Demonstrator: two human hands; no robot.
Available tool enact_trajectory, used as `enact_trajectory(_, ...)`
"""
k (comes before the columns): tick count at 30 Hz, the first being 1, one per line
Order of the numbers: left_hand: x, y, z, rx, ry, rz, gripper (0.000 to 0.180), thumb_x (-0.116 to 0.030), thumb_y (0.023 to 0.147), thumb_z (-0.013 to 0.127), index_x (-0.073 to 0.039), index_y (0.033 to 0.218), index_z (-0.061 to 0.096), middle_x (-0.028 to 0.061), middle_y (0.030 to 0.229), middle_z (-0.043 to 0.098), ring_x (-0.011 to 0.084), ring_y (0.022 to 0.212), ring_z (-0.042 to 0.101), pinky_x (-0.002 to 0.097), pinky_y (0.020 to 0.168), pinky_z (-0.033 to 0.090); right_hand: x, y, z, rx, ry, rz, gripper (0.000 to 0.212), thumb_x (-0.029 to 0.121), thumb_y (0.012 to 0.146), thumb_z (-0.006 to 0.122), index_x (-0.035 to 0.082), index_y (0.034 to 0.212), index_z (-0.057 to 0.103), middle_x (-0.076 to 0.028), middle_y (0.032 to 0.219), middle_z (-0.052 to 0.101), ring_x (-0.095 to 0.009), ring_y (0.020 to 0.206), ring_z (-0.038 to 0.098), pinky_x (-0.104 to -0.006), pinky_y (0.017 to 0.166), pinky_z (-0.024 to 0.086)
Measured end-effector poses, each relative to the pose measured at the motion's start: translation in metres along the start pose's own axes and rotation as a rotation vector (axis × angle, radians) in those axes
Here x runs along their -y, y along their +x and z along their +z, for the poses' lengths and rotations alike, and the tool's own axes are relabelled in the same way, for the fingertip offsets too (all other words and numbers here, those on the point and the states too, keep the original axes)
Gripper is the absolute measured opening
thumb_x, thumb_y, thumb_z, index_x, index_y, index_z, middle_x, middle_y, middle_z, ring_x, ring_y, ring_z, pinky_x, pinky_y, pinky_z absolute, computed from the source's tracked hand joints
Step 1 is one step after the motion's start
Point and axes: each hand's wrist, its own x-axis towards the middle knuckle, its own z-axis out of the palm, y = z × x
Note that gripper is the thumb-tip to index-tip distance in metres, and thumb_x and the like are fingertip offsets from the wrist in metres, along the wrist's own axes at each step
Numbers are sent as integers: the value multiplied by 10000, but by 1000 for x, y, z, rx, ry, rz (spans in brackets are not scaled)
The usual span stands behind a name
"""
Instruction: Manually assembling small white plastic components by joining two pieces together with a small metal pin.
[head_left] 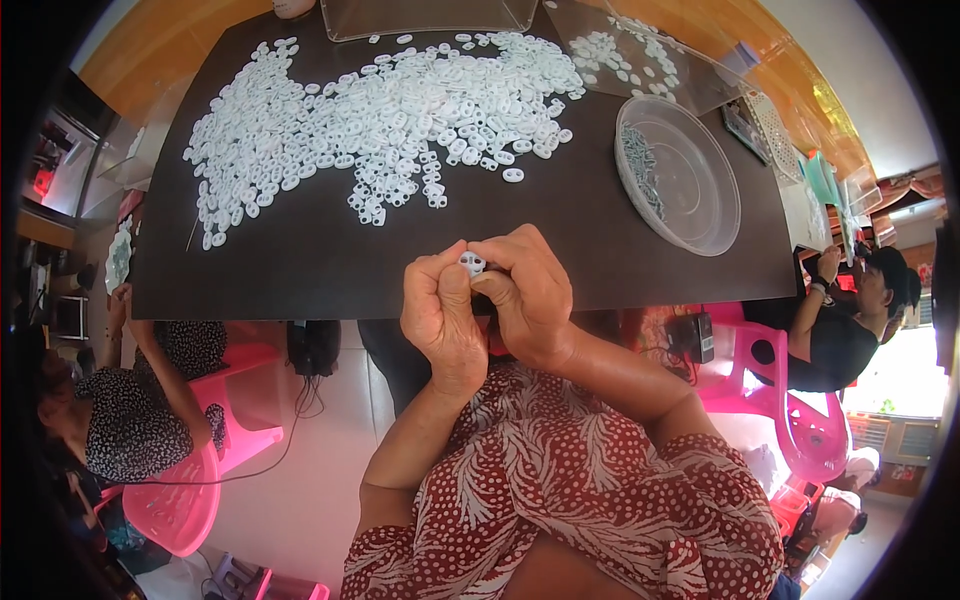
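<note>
Between the fingertips of my two hands is a small white plastic piece with dark holes [471,262], held just above the table's near edge. My left hand [442,315] pinches it from the left with thumb and fingers. From the other side my right hand [528,295] grips it, thumb below and curled fingers above; these fingers hide part of the piece. Beyond my hands lies a wide heap of similar white oval pieces [400,110]. One loose oval piece [513,175] rests apart, in front of the heap.
At the right of the dark table [330,270] stands a round clear tub [705,225] with small metal screws or pins [638,165] along its left side. A clear bin [430,25] is at the back. Other people sit at left [140,420] and right [835,335], near pink chairs [180,500].
</note>
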Motion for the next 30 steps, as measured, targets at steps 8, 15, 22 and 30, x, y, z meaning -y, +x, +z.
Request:
enact_trajectory(8, 6, -3, 4, -55, -30, 54, 207, -170, 959, 498, 23, 1004, 558, -3, 843, 496, 53, 723, 452, 195, 644, 408, -1, -1, 1, -6, 9, -15, 262, -90, 706, 621, -40, 960, 582, -125, 800, 601, -230, 645, 537, -302, 558, 440)
enact_trajectory(15, 13, -5, 7, -82, 37, 66, 224, -194, 960, 499, 22, 982, 553, 3, 841, 501, 51, 713, 454, 189, 619, 404, -4, -5, 0, -7, 7, -5, 252, -93, 710, 608, -42, 955, 578, -131, 795, 602, -232, 636, 537, -305, 548, 436)
enact_trajectory(22, 3, -4, 4, -58, -41, -44, 220, -192, 961, 496, 19, 982, 552, 8, 833, 527, 48, 719, 463, 193, 616, 416, -4, -3, 0, 9, 5, -7, 255, -75, 723, 619, -40, 972, 579, -128, 814, 605, -226, 650, 537, -296, 561, 435)
enact_trajectory(30, -16, 1, 3, -55, -152, -93, 214, -148, 956, 500, 42, 1036, 561, 54, 929, 590, 77, 815, 524, 217, 753, 436, 8, 5, -6, 47, 93, 113, 290, -53, 737, 641, -29, 1021, 589, -108, 881, 605, -194, 708, 524, -277, 599, 439)
